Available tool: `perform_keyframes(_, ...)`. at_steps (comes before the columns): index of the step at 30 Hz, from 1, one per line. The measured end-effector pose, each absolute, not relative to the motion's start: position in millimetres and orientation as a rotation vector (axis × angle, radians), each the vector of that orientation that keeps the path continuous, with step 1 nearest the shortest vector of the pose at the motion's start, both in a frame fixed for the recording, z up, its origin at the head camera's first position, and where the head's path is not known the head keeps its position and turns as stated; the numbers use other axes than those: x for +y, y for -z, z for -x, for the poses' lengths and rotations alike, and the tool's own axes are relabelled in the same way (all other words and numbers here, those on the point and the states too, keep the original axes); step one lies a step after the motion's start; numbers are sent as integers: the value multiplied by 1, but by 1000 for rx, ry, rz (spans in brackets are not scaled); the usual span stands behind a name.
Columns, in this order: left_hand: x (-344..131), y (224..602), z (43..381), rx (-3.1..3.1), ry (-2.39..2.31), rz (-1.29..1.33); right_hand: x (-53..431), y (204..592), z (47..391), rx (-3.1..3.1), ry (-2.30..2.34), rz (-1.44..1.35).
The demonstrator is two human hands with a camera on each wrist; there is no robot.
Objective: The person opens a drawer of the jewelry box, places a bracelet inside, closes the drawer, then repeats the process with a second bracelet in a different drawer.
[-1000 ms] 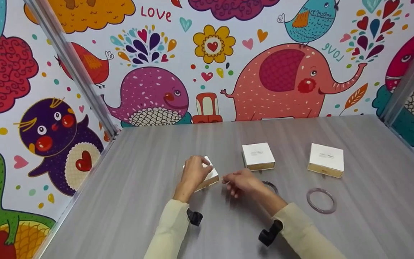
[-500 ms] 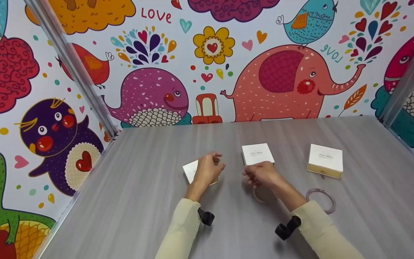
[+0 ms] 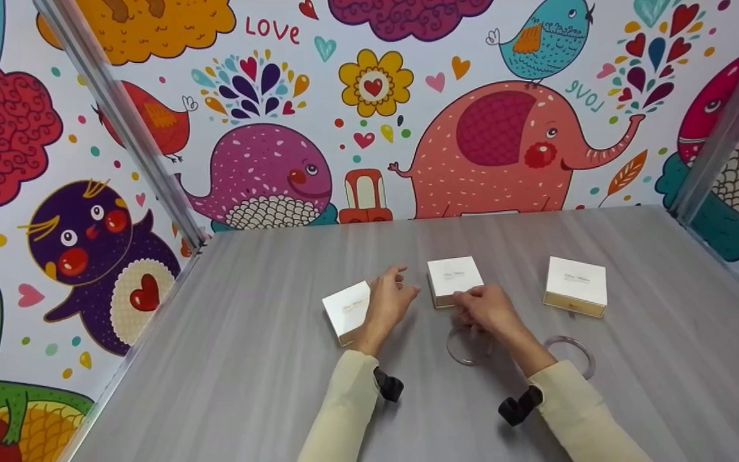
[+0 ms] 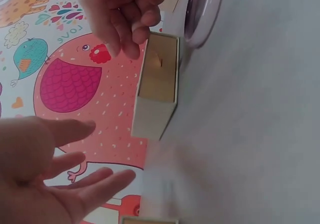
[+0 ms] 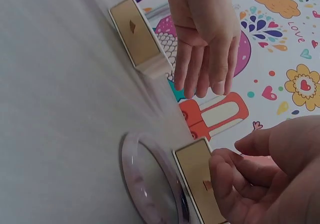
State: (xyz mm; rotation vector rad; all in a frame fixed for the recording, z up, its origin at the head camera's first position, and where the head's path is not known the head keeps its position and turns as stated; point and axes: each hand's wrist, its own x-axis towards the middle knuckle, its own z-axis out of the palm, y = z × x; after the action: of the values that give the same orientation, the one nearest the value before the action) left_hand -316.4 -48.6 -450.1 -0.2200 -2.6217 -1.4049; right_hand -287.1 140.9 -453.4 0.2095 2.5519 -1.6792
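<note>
My left hand (image 3: pixel 390 301) hovers over the right part of the left white box (image 3: pixel 346 311), its fingers spread and holding nothing. My right hand (image 3: pixel 491 308) is at the front edge of the middle white box (image 3: pixel 453 273), fingers loosely curled. In the right wrist view, the thumb and index finger stand apart beside the box's gold front (image 5: pixel 192 166), which has a small tab (image 5: pixel 207 185). Just in front of this box lies a pale, glassy bangle (image 3: pixel 449 350), partly overlapped by the right hand in the head view.
A third white box (image 3: pixel 576 279) with a gold front stands at the right. A second pale bangle (image 3: pixel 591 360) lies before it, partly behind the right forearm. Cartoon-printed walls (image 3: pixel 369 147) edge the grey table (image 3: pixel 247 385) at the back and left.
My right hand has moved right from near the left box to the middle box, uncovering more of the bangle there. The left hand has shifted right, its fingers opening off the left box.
</note>
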Motion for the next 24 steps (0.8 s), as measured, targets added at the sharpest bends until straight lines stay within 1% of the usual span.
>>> perform_keyframes(10,-28,468,323,-2603,1471,229,149,460,293,2567,1680,-298)
perform_keyframes(24,-13,476,329,-2610,1558,253,156,466,299,2600,1623,-371)
